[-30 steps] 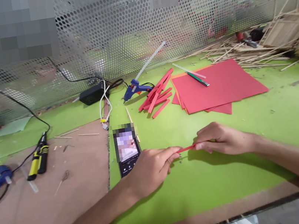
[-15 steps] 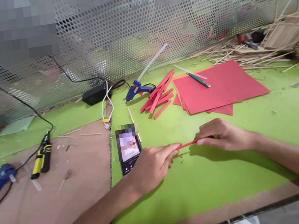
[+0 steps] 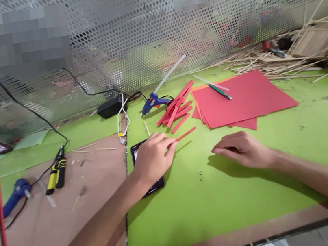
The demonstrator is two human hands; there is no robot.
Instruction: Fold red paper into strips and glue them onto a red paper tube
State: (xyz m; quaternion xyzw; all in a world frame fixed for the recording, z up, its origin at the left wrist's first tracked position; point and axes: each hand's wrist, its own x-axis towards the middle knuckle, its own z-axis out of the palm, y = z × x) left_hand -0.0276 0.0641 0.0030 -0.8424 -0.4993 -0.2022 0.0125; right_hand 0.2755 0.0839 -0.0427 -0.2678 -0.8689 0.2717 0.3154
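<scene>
My left hand [image 3: 156,155] pinches one end of a thin red strip [image 3: 187,133], whose free end points right, just in front of a pile of red strips [image 3: 177,106]. Under that hand lies a phone [image 3: 157,185], partly covered. My right hand [image 3: 242,150] rests over the green table with its fingers pressed together, and nothing shows in them. Beyond it are stacked red sheets [image 3: 246,98] with a green cutter [image 3: 219,91] on top. A blue glue gun [image 3: 152,102] stands left of the strips.
A black adapter [image 3: 110,107] with cables sits at the back by the perforated metal screen [image 3: 126,34]. Thin wooden sticks [image 3: 290,63] are heaped at the back right. On the left lie yellow-black pliers [image 3: 56,172] and another blue glue gun [image 3: 13,197].
My left hand has moved left and away from me with the red strip, over the phone. My right hand has let go of the strip and stayed nearly in place.
</scene>
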